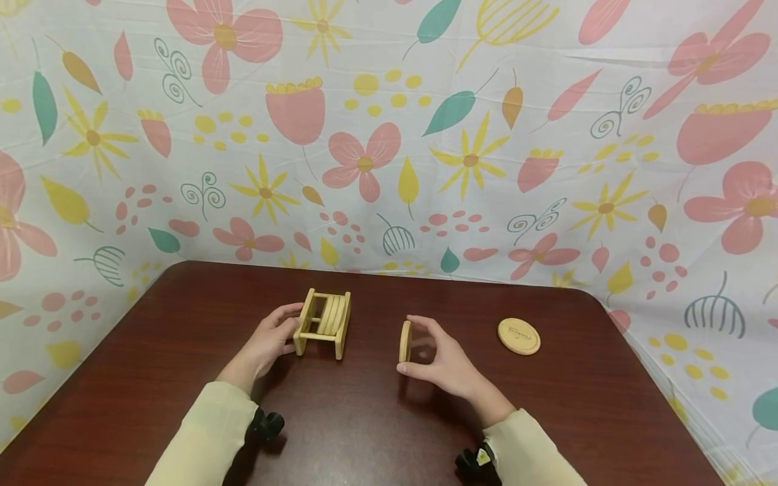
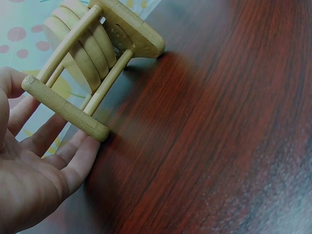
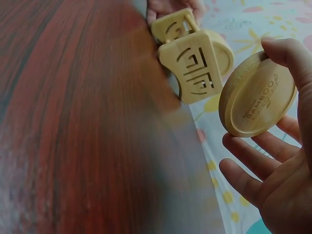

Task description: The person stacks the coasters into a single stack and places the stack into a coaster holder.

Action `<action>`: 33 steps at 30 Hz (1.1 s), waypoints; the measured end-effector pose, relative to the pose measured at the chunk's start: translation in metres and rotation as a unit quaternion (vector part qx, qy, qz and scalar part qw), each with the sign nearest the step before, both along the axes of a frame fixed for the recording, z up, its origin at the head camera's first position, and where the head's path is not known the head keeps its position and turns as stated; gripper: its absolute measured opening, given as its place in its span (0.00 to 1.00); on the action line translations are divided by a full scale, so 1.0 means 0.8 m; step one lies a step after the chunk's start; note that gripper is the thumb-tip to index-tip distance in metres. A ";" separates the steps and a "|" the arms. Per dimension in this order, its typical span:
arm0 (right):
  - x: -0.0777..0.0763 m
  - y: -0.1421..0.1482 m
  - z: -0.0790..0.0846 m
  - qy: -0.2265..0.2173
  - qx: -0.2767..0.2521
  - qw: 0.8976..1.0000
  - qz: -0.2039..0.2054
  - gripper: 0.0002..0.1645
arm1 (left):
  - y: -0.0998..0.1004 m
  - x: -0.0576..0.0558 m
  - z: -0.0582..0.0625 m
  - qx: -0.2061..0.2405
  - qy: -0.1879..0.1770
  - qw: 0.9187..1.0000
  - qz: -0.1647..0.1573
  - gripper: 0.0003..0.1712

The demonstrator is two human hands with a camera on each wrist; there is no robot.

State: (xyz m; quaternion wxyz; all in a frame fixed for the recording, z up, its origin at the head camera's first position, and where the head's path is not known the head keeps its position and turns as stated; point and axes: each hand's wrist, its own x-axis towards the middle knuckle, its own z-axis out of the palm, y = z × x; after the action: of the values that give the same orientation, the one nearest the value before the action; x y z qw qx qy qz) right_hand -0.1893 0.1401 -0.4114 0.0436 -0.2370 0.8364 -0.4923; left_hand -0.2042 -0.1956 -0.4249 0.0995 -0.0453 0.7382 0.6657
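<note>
A small bamboo coaster holder (image 1: 344,327) stands left of centre on the table, with several round coasters (image 1: 331,315) upright between its rods, towards its right end. My left hand (image 1: 267,344) grips the holder's left end panel (image 2: 66,108), thumb on one side and fingers on the other. To the right, my right hand (image 1: 446,364) holds one round coaster (image 1: 404,343) on edge above the table, thumb and fingertips at its rim. The right wrist view shows this coaster's recessed face (image 3: 263,97), engraved with "BAMBOO", opposite the holder's slotted end panel (image 3: 209,56).
Another round coaster (image 1: 519,336) lies flat on the table to the right of my right hand, printed side up. The dark red-brown wooden table (image 1: 377,432) ends at the back against a floral cloth (image 1: 389,202). Black wrist cameras (image 1: 267,425) sit at both sleeves.
</note>
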 end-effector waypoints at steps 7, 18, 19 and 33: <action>0.015 -0.016 0.032 -0.021 -0.014 1.000 0.008 0.46 | -0.001 -0.001 -0.002 0.000 0.002 1.000 0.000 0.27; 0.013 -0.034 0.043 -0.018 -0.020 0.999 0.018 0.45 | -0.001 -0.002 -0.003 0.001 0.002 1.000 0.002 0.27; 0.013 -0.035 0.043 -0.019 -0.020 0.999 0.018 0.45 | -0.001 -0.002 -0.003 0.001 0.002 1.000 0.002 0.27; 0.009 -0.053 0.054 -0.023 -0.029 0.999 0.023 0.44 | -0.001 -0.001 -0.001 0.001 0.002 1.000 0.000 0.27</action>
State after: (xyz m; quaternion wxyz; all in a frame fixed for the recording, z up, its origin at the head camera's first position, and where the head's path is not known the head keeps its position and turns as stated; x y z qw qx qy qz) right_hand -0.1825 0.0975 -0.3683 0.0672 -0.2462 0.8147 -0.5207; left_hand -0.2050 -0.1966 -0.4261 0.0981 -0.0445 0.7374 0.6668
